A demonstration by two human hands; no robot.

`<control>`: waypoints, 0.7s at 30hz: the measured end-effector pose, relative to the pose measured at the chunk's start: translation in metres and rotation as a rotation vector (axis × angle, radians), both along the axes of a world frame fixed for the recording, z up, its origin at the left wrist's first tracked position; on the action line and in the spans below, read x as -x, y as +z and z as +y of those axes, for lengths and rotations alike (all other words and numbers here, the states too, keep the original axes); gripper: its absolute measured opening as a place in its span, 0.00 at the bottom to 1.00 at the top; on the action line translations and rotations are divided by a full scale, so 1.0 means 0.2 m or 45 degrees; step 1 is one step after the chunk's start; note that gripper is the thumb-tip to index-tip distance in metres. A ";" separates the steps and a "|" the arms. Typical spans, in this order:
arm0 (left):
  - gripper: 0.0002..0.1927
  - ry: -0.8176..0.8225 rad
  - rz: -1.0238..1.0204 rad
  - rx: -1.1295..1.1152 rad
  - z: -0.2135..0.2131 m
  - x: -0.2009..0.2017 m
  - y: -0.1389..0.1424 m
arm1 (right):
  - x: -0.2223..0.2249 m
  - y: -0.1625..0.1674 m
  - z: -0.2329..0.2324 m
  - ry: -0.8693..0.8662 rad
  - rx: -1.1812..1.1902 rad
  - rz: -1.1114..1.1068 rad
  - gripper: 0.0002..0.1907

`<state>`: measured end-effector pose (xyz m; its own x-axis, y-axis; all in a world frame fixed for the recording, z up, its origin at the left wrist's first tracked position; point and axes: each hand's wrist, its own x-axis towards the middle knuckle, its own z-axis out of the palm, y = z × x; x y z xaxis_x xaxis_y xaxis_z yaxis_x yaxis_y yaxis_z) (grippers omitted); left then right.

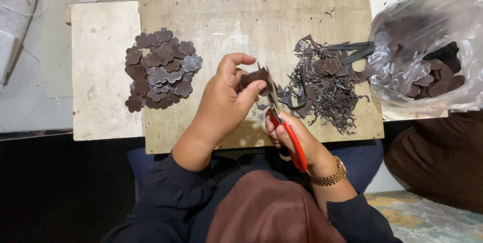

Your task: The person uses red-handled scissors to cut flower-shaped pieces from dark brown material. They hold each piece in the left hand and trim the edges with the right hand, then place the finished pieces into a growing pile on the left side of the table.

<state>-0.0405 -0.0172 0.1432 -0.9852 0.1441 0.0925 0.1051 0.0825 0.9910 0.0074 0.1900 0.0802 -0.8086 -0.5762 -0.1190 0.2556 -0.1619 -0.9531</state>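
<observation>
The work in hand is trimming: the left hand [221, 103] pinches a small dark brown piece [253, 78] between thumb and fingertips, holding it up over the wooden board [251, 21], while the right hand [297, 140] is closed around the red handles of a pair of scissors [284, 130] whose blades point up into the piece. The blades look nearly together at the piece's edge, though the thumb and the piece hide the tips, so how far the cut has gone cannot be told. To the left on the board lies a heap of finished flower-shaped cutouts [161, 69], well apart from the hands; just to the right of the scissors sits a tangle of thin offcuts [322, 89], and further right a clear plastic bag [427, 47] holds more dark shapes. Judging by this layout, the step is cutting one flower outline free. The move that follows calls for the left fingers to turn the piece a little so the blades can follow the next curved petal, keeping the fingertips clear of the cutting line.
</observation>
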 end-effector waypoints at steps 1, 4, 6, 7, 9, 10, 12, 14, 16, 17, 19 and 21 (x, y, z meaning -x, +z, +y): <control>0.20 -0.003 0.006 0.040 0.00 0.00 0.00 | 0.00 0.00 -0.01 -0.006 0.009 0.017 0.29; 0.20 0.011 0.006 0.081 0.00 0.00 0.00 | 0.00 0.00 -0.02 -0.014 0.028 0.000 0.30; 0.20 0.020 -0.011 0.060 0.01 0.01 0.00 | 0.00 0.00 -0.02 -0.013 0.033 -0.009 0.30; 0.20 0.021 -0.022 0.041 0.01 0.01 0.00 | 0.00 0.00 -0.01 -0.009 0.035 0.002 0.30; 0.20 0.021 -0.047 -0.002 0.01 0.01 -0.01 | 0.00 0.00 -0.01 -0.007 0.033 0.001 0.29; 0.19 0.019 -0.059 -0.024 0.01 0.01 -0.01 | 0.00 -0.01 -0.01 -0.009 0.029 -0.007 0.29; 0.19 0.017 -0.077 -0.051 0.01 0.01 -0.02 | 0.00 -0.01 -0.01 -0.012 0.028 -0.015 0.29; 0.19 0.016 -0.091 -0.063 0.01 0.01 -0.03 | 0.00 -0.01 -0.01 -0.015 0.030 -0.017 0.29; 0.19 0.007 -0.085 -0.096 0.02 0.01 -0.03 | 0.00 -0.01 -0.01 -0.023 0.046 -0.038 0.29; 0.19 0.004 -0.082 -0.113 0.02 0.01 -0.03 | 0.00 -0.01 -0.01 -0.027 0.053 -0.049 0.29; 0.18 0.008 -0.104 -0.112 0.02 0.01 -0.03 | 0.00 0.00 -0.01 -0.025 0.048 -0.064 0.29; 0.18 0.007 -0.115 -0.082 0.03 0.01 -0.02 | 0.00 0.01 -0.02 -0.026 0.036 -0.052 0.30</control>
